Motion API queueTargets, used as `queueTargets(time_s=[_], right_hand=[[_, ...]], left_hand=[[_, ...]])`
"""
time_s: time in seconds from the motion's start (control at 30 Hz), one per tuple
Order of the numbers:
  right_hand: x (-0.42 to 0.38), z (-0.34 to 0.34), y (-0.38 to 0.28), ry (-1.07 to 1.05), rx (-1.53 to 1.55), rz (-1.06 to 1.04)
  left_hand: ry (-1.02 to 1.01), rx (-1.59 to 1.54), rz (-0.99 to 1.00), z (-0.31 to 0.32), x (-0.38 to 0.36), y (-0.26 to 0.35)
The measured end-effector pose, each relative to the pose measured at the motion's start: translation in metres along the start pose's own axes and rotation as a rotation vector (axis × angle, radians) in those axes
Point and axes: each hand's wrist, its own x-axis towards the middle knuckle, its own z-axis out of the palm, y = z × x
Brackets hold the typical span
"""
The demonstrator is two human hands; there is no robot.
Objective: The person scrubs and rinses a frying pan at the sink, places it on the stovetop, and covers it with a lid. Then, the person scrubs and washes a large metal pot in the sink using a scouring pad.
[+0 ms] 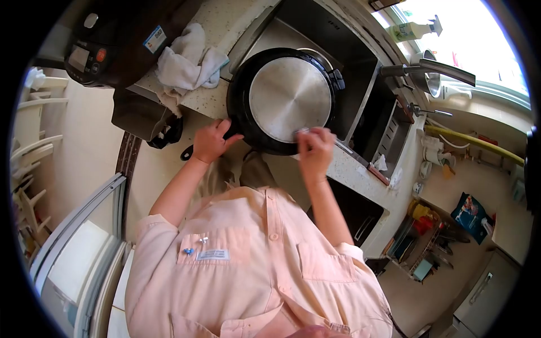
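Observation:
A black pan [290, 98] with a round silver base lies bottom up over the near left part of the sink [360, 73]. My left hand [213, 141] is at the pan's lower left edge, its thumb stretched toward the rim and its fingers near the pan's handle. My right hand [315, 146] is closed at the lower right of the pan's base, slightly blurred. Something small and greyish shows at its fingertips against the base; I cannot make out what it is.
White cloths [191, 62] lie on the counter at the left, beside a dark appliance [118, 39]. The faucet [428, 69] reaches over the sink's right side. A spray bottle [411, 31] stands by the window. A rack [420, 236] with utensils is at the right.

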Motion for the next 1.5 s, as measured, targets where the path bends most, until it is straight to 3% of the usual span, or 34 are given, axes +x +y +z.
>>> queueTargets(time_s=[0.07, 0.2, 0.23, 0.33, 0.37, 0.47, 0.53, 0.6, 0.7, 0.87, 1.07, 1.27, 1.5], right_hand=[[0.017, -0.009, 0.022, 0.041, -0.051, 0.069], [-0.015, 0.001, 0.001, 0.072, -0.05, -0.059], [-0.02, -0.003, -0.019, 0.02, 0.011, 0.009], [0.001, -0.009, 0.006, -0.002, -0.05, -0.034], [0.009, -0.006, 0.016, 0.035, -0.061, 0.077], [0.002, -0.003, 0.002, 0.038, -0.14, 0.021], [-0.019, 0.004, -0.028, -0.033, 0.033, -0.023], [-0.003, 0.0, -0.013, -0.066, 0.011, -0.067], [0.028, 0.002, 0.017, 0.079, -0.126, 0.088], [0.001, 0.037, -0.067, -0.037, 0.109, -0.119], [0.005, 0.014, -0.03, -0.123, 0.138, -0.165], [0.041, 0.051, -0.066, -0.143, 0.221, -0.21], [0.014, 0.032, -0.06, -0.167, 0.203, -0.185]], left_hand=[[-0.02, 0.002, -0.003, 0.0, -0.003, 0.001], [-0.039, 0.017, -0.012, 0.0, 0.002, 0.0], [-0.018, 0.009, -0.008, 0.001, 0.001, 0.0], [-0.01, -0.005, -0.009, 0.002, -0.004, -0.002], [-0.009, -0.011, -0.013, 0.004, -0.004, -0.002], [0.026, 0.036, 0.032, 0.001, -0.001, -0.001], [0.054, 0.0, 0.031, 0.001, 0.001, 0.001], [0.034, -0.015, 0.015, 0.0, -0.001, 0.0], [-0.038, -0.006, -0.009, 0.002, -0.006, -0.002], [0.056, 0.023, 0.018, 0.005, -0.004, -0.002], [0.05, 0.045, 0.048, 0.002, -0.001, -0.002], [-0.049, 0.0, -0.01, -0.001, -0.002, -0.002], [-0.038, -0.008, -0.023, -0.004, 0.0, 0.003]])
